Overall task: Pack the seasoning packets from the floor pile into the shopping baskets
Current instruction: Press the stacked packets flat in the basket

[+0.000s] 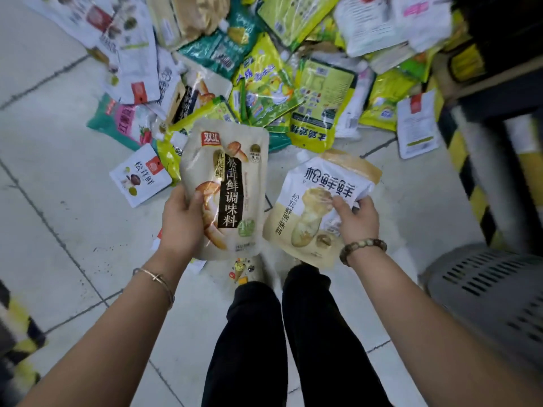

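Two packets are up off the tiles (58,201), in front of our legs (249,348). The beige mushroom packet (226,189) is in the left hand (179,221): thumb curled over the front face at the lower left edge, fingers hidden behind. Its long axis runs straight away from us, print upright. The white-and-tan packet (314,201) is in the right hand (357,218), pinched at its right edge between thumb and curled fingers. Its print is upside down to us and its long axis leans a little right. The two packets sit just beside each other; we cannot tell if the edges touch. Beyond them the floor pile (264,69) fills the top of the view, yellow, green and white packets overlapping. The grey slotted basket (484,292), only partly in frame, lies low at our right, near the right forearm (411,304) and well apart from the left hand. So we judge the drop goes rightward and back toward us. The right hand is nearer, so its packet likely goes first, and the left packet must cross over our legs. Risk: that edge pinch is thin, so the packet could swing or slip
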Available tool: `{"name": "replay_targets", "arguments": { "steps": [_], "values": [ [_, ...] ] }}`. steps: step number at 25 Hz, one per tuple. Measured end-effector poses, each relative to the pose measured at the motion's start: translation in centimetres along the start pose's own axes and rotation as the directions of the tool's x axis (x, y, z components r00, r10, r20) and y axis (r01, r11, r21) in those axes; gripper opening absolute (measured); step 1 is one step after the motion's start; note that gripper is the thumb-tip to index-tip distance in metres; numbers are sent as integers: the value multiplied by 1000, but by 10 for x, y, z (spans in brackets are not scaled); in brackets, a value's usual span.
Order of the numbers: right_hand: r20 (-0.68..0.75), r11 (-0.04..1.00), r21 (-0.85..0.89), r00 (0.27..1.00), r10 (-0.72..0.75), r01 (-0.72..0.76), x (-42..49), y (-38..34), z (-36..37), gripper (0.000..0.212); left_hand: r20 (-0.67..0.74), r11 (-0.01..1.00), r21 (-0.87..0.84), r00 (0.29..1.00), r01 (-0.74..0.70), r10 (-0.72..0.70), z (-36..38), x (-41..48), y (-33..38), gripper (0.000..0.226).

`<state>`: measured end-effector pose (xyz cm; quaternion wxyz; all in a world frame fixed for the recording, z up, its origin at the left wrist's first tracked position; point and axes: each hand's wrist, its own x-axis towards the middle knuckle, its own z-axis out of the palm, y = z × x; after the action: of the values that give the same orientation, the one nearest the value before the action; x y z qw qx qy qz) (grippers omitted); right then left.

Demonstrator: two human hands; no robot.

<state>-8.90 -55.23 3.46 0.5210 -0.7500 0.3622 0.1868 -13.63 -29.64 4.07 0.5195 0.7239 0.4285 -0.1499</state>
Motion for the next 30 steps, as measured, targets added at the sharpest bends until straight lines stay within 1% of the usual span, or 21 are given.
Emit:
{"name": "replay_targets", "arguments": {
  "steps": [2, 3, 6, 7, 10, 12, 14, 15, 17, 19, 21, 23, 25, 27, 30],
  "values": [
    [-20, 999, 33, 999, -41, 42, -17, -20, -30, 11, -37, 1000, 16, 999, -27, 28, 1, -22, 28, 15],
    [-34, 997, 53, 998, -50, 52, -26, -30, -44, 9, -29, 1000, 6, 999, -28, 28, 2, -34, 41, 16],
    [-85, 991, 126, 996, -23, 34, -51, -52, -86, 9, 61, 998, -43, 997, -40, 43, 10, -73, 76, 16],
    [-100, 990, 139, 995, -11, 24, -59, -56, -99, 10, 96, 997, -51, 994, -53, 58, 14, -86, 86, 17],
    [-179, 990, 138, 984, 13, 12, -90, -61, -143, 28, 190, 996, -20, 978, -85, 87, 28, -129, 115, 19],
    [-229, 991, 133, 973, 39, -9, -111, -62, -172, 37, 255, 997, -2, 965, -71, 69, 36, -157, 134, 28],
    [-272, 990, 135, 959, 80, -44, -132, -64, -202, 40, 319, 999, -22, 946, -47, 51, 45, -185, 151, 35],
    [-295, 985, 157, 949, 110, -65, -142, -64, -220, 41, 328, 999, -24, 943, -49, 54, 52, -199, 157, 37],
    [-336, 973, 201, 926, 176, -112, -155, -58, -255, 43, 337, 998, -18, 940, -52, 55, 71, -224, 167, 34],
    [-374, 966, 227, 904, 207, -127, -163, -50, -289, 33, 367, 998, 5, 928, -65, 59, 95, -246, 174, 31],
    [-421, 955, 267, 876, 235, -128, -163, -35, -330, 30, 396, 993, 42, 914, -112, 87, 132, -268, 177, 28],
    [-477, 955, 254, 838, 264, -156, -165, -13, -368, 42, 456, 990, 64, 886, -124, 81, 170, -291, 174, 35],
    [-514, 938, 311, 804, 300, -152, -164, 11, -411, 49, 512, 980, 100, 853, -172, 97, 214, -313, 172, 34],
    [-526, 921, 356, 781, 336, -157, -164, 38, -452, 51, 548, 956, 166, 829, -240, 113, 257, -334, 165, 30],
    [-551, 912, 375, 752, 362, -165, -167, 74, -512, 54, 633, 930, 228, 769, -289, 84, 324, -370, 154, 32]
  ]
}}
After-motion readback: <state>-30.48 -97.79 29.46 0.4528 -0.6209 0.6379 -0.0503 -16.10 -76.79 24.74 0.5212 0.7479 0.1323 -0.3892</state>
